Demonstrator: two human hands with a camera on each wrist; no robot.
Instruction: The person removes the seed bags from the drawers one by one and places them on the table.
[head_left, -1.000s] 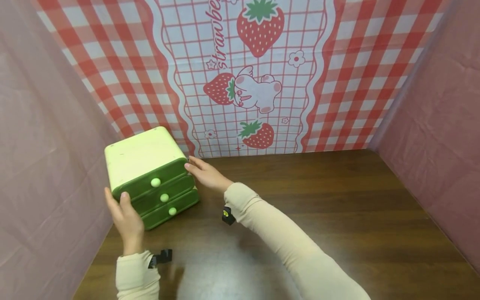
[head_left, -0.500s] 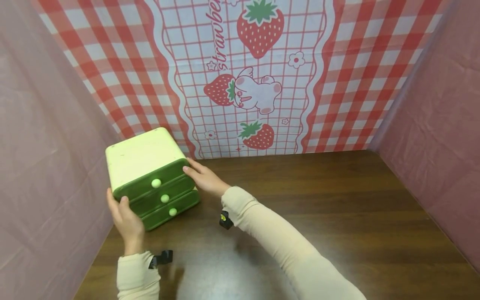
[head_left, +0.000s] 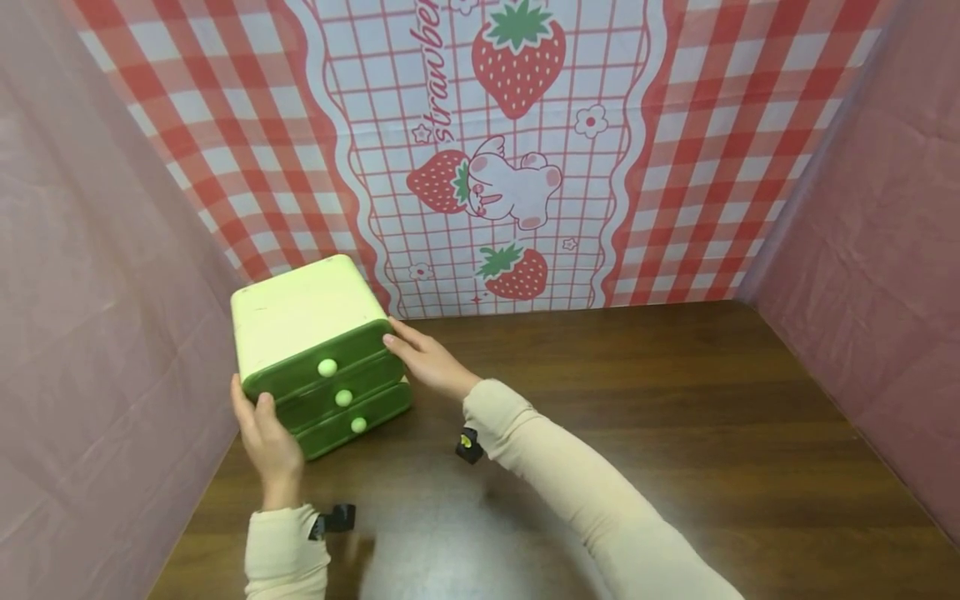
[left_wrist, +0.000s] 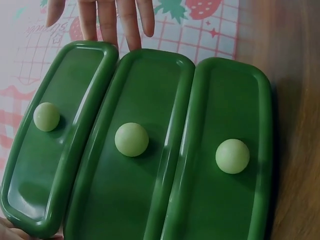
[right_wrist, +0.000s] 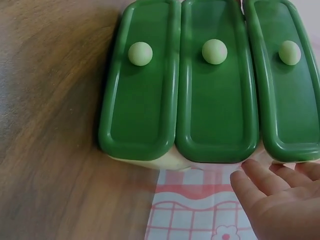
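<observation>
Small green drawer cabinet (head_left: pixel 318 360) seen at left of bench (head_left: pixel 600 400), knobs facing person. Opposite sides touched by left hand (head_left: pixel 270 448) and right hand (head_left: pixel 432 362), fingers mostly straight, nothing clenched; likely flanked so that cabinet is kept level.

Head: soft light, pale glare on tabletop (head_left: pixel 442 542) | left wrist: upper-left corner washed out
</observation>
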